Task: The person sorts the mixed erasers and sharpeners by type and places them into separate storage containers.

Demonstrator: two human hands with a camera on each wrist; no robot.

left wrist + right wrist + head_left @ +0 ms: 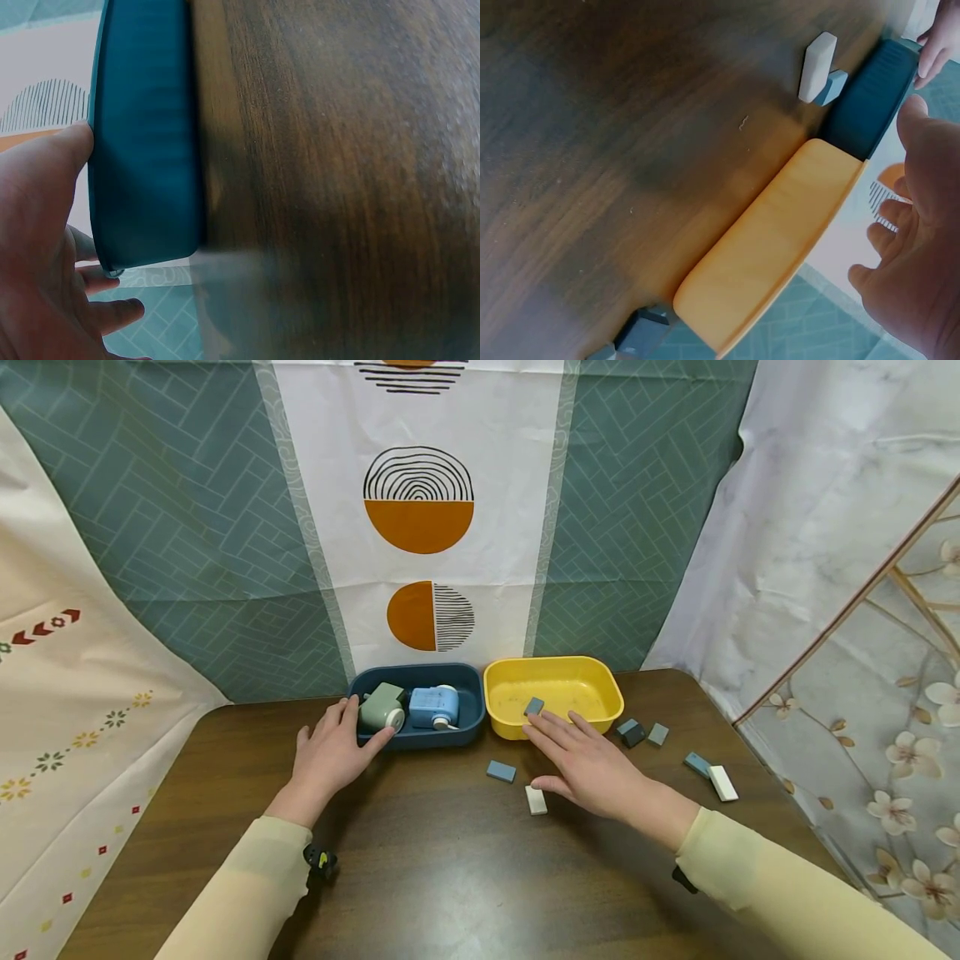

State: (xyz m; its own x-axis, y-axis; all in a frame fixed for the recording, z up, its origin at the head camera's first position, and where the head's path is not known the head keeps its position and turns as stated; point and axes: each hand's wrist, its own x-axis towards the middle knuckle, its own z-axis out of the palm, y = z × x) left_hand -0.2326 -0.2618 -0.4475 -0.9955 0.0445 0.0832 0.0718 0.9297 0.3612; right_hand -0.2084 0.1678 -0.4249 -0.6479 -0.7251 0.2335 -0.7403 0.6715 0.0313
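Observation:
My left hand point(330, 753) is at the left end of a dark blue bin point(470, 737); its thumb touches the rim in the left wrist view, with the other fingers spread. Inside lie a green rounded object point(381, 706) with a white round end and a light blue object point(433, 705) with white round parts. Over the near rim of the yellow bin point(607, 693) hovers my right hand point(592, 768), its fingers extended and holding nothing visible. A small blue-grey block point(533, 707) shows within the yellow bin's outline, just beyond those fingertips.
On the brown table point(420, 860) lie a blue block point(501, 771) and a white block point(536, 800) near my right thumb. Right of the yellow bin are dark blocks point(632, 732), a grey-green block point(657, 734), another blue block point(697, 764) and another white block point(722, 783).

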